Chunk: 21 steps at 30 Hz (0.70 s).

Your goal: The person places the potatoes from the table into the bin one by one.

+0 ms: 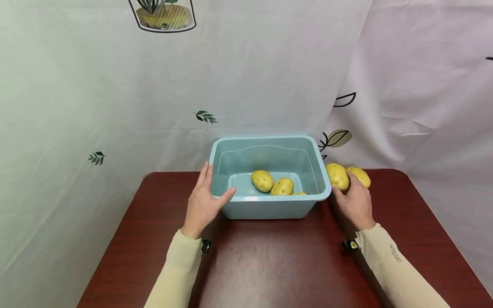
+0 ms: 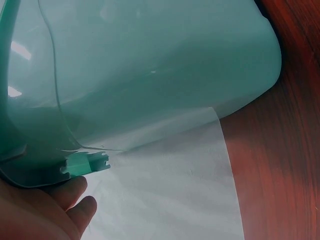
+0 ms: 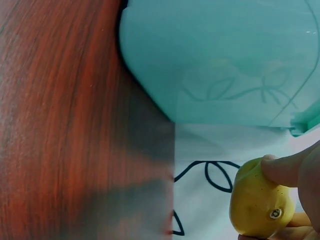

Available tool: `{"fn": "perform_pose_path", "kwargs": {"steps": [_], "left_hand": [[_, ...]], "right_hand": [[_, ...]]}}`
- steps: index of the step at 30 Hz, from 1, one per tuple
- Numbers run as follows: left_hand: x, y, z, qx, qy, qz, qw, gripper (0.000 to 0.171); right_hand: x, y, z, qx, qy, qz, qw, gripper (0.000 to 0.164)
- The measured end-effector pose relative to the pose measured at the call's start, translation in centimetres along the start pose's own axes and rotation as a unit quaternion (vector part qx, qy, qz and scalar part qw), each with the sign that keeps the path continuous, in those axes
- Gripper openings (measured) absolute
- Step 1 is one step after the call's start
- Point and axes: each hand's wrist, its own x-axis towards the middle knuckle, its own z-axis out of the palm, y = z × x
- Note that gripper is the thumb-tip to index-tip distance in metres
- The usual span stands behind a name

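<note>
A light blue plastic tub [image 1: 269, 209] stands at the back of the table with potatoes inside. One potato [image 1: 262, 181] lies left of a second potato [image 1: 283, 187]; the front rim mostly hides a third. At the tub's left front corner, my left hand [image 1: 202, 205] rests with fingers extended along the rim and thumb stretched over the front edge. Just right of the tub, my right hand [image 1: 356, 204] grips a yellow potato [image 1: 337, 176], which the right wrist view shows between thumb and fingers [image 3: 282, 170]. Another potato [image 1: 360, 176] sits behind that hand.
The dark red wooden table [image 1: 269, 261] extends in front of the tub. A pale cloth [image 1: 269, 77] with printed leaves hangs right behind the tub and table.
</note>
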Motion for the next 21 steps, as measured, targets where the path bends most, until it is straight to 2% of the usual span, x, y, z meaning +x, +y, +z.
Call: {"fn": "perform_pose_path", "kwargs": {"steps": [21], "left_hand": [[0.0, 0.0, 0.0, -0.002, -0.001, 0.0, 1.0, 0.098]], "right_hand": [[-0.6, -1.8, -1.3, 0.017, 0.028, -0.017, 0.999, 0.066]]}}
